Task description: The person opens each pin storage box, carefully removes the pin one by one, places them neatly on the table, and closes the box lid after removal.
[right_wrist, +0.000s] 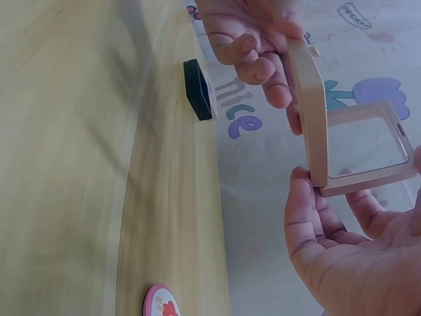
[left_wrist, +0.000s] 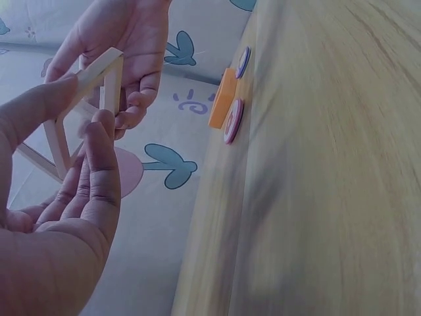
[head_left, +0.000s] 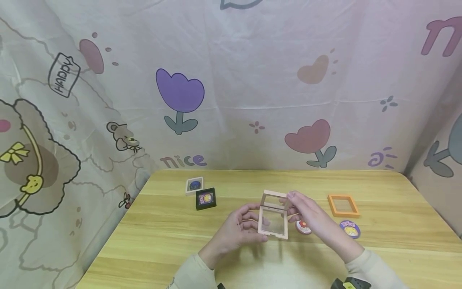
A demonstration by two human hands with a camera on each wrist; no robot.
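Observation:
A cream-coloured hinged display frame [head_left: 274,208] with clear film windows is held above the table, its two halves spread apart at the hinge. My left hand [head_left: 234,228] grips the lower half by its left side, thumb at the front edge. On the other side, my right hand [head_left: 312,214] pinches the upper half near its right corner. The right wrist view shows both halves of the frame [right_wrist: 312,112] at an angle, with nothing visible inside. Below my right hand lies a round badge [head_left: 303,227] with a red flower, partly covered by that hand.
To the right, an orange frame [head_left: 332,206] lies behind a round purple-rimmed badge [head_left: 355,235] with a yellow cartoon face. At the back left, a white frame [head_left: 188,188] with a dark blue badge sits beside a black frame [head_left: 198,201] holding a cartoon badge. A printed curtain [head_left: 245,80] surrounds the wooden table [head_left: 144,241].

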